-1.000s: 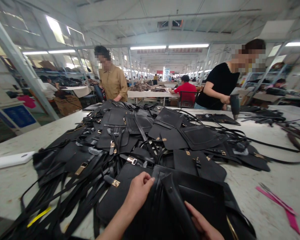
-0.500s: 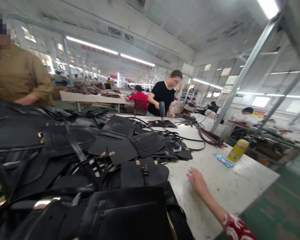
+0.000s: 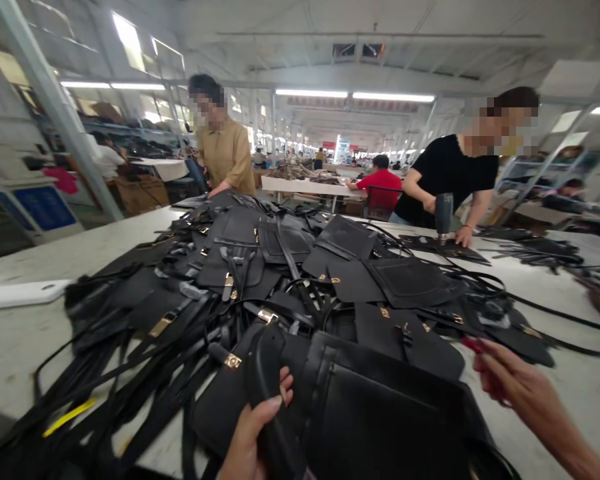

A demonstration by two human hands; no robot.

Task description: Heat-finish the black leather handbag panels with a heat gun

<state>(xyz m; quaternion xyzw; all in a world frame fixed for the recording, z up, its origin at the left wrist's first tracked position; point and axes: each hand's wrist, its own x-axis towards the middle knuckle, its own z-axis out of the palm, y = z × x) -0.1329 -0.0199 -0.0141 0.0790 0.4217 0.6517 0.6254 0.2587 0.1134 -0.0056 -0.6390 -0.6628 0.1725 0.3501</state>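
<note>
My left hand (image 3: 253, 433) is closed around a wide, curved black leather strap (image 3: 266, 373), thumb on the near side and fingertips showing behind it. To its right lies a large black leather bag piece (image 3: 380, 413) with stitched edges. My right hand (image 3: 517, 380) is raised over the right part of the table, its fingers pinched on a small pinkish-red tool (image 3: 473, 345) whose exact kind I cannot make out. Close beyond that hand is a black flap (image 3: 410, 340) with gold fittings. A gold buckle piece (image 3: 233, 361) shows left of the strap.
A heap of black leather bag parts and straps (image 3: 150, 373) covers the middle of the white table (image 3: 25, 360). A white device (image 3: 23, 293) lies at left. Across the table, one co-worker (image 3: 227, 157) stands; another (image 3: 450, 173) holds a dark power tool (image 3: 443, 217).
The view has swung left. My left hand has come into sight gripping the strap. My right hand has lifted from the tabletop with the pinkish-red tool; the yellow bottle is out of view.
</note>
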